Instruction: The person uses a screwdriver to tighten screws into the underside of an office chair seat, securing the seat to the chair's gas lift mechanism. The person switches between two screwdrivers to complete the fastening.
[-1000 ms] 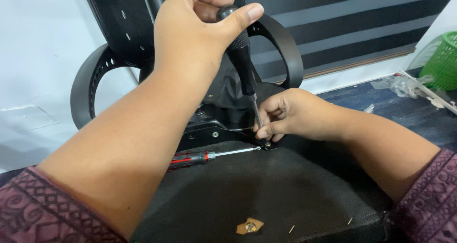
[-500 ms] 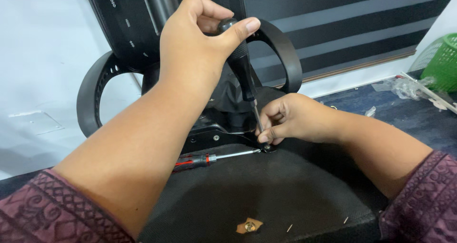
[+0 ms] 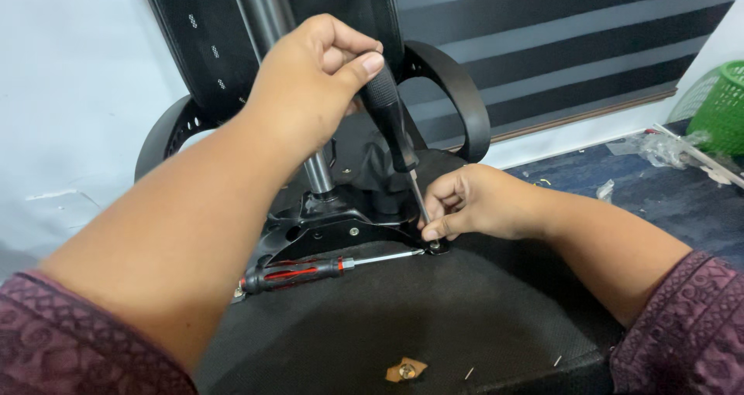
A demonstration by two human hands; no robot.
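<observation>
Since a moment ago your left hand (image 3: 314, 85) has barely shifted, fist closed around the black screwdriver (image 3: 391, 128). Your right hand (image 3: 473, 203) pinches its tip at the chair-base screw (image 3: 434, 246). Keep the shaft upright, pressing down.

A black-handled screwdriver (image 3: 391, 124) stands nearly upright, tilted slightly so its handle leans left — its thin metal shaft runs down to a small screw (image 3: 435, 245) at the edge of the black metal plate (image 3: 325, 228) under the chair seat (image 3: 434, 317). The handle top sits inside the left hand (image 3: 314, 81); the right hand (image 3: 477, 201) pinches the shaft's tip at the screw.
</observation>
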